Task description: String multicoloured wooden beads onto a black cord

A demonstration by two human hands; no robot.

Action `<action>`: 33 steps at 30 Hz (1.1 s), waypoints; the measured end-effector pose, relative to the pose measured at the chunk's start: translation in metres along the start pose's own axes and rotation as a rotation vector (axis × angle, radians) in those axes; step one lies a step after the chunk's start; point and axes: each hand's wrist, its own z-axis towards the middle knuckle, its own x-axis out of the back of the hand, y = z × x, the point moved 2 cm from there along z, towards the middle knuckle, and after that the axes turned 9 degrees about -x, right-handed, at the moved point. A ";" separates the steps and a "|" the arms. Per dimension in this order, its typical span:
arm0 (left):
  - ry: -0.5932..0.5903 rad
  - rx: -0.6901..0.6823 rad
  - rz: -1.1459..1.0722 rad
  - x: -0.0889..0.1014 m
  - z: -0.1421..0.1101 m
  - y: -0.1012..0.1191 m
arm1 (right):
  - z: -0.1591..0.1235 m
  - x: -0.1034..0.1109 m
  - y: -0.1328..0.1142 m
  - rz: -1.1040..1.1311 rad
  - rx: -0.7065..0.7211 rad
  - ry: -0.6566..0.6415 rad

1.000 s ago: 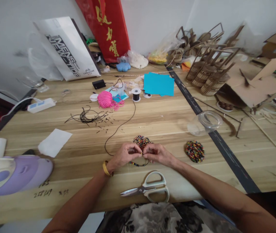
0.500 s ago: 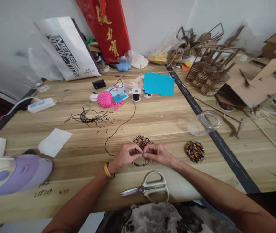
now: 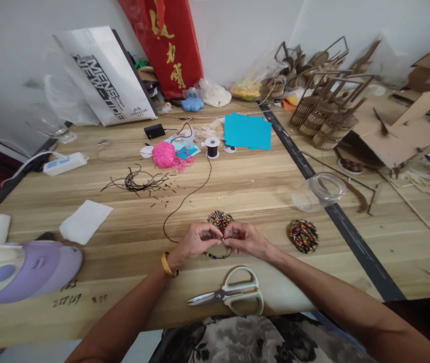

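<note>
My left hand [image 3: 199, 239] pinches the black cord [image 3: 170, 203], which runs from a white spool [image 3: 212, 147] farther back. Fingertip to fingertip with it, my right hand [image 3: 246, 239] is closed in a pinch on a small yellowish bead [image 3: 222, 239] by the cord. Below the fingers the cord hangs in a loop carrying several strung beads [image 3: 211, 256]. Just beyond my hands sits a pile of colourful beads [image 3: 220, 219], partly covered by my fingers. Scissors [image 3: 233, 292] with pale handles lie close to me, blades to the left.
A coiled bead strand [image 3: 303, 236] lies to the right, near a clear plastic container [image 3: 326, 188]. Cut black cords [image 3: 135, 180], pink yarn [image 3: 164, 154] and blue sheets [image 3: 248, 131] lie farther back. On the left are a purple device [image 3: 37, 272] and white paper [image 3: 86, 222].
My right hand has shifted very slightly, and the small bead at the fingertips shows a little more clearly. The strung beads have moved slightly left.
</note>
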 end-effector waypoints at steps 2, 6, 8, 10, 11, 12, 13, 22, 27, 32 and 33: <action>-0.001 0.025 -0.024 0.001 0.000 0.000 | 0.000 0.000 -0.001 0.002 -0.002 0.001; -0.017 0.025 0.028 0.003 0.001 0.001 | -0.001 0.000 -0.001 -0.002 0.004 0.009; -0.023 0.009 0.075 0.003 0.001 0.002 | -0.001 0.000 -0.001 0.000 0.001 0.008; -0.028 -0.008 0.125 0.002 0.001 0.003 | -0.001 0.000 -0.001 0.006 -0.004 0.004; -0.031 -0.019 0.147 0.002 0.001 0.004 | -0.001 0.000 -0.001 0.009 -0.002 0.002; -0.034 -0.034 0.166 0.002 0.002 0.005 | -0.001 -0.001 -0.002 0.011 0.005 0.001; -0.036 -0.054 0.181 0.001 0.002 0.005 | -0.001 -0.001 -0.003 0.012 0.017 -0.001; -0.008 -0.157 0.086 0.003 0.002 0.010 | -0.003 0.000 -0.007 -0.120 0.123 -0.048; -0.011 -0.118 -0.117 0.012 0.001 0.006 | -0.007 -0.001 -0.012 -0.338 0.172 -0.068; -0.035 -0.119 -0.179 0.012 0.000 0.004 | -0.008 -0.001 -0.012 -0.341 0.194 -0.076; -0.040 -0.121 -0.172 0.011 0.000 0.005 | -0.007 0.000 -0.011 -0.312 0.197 -0.077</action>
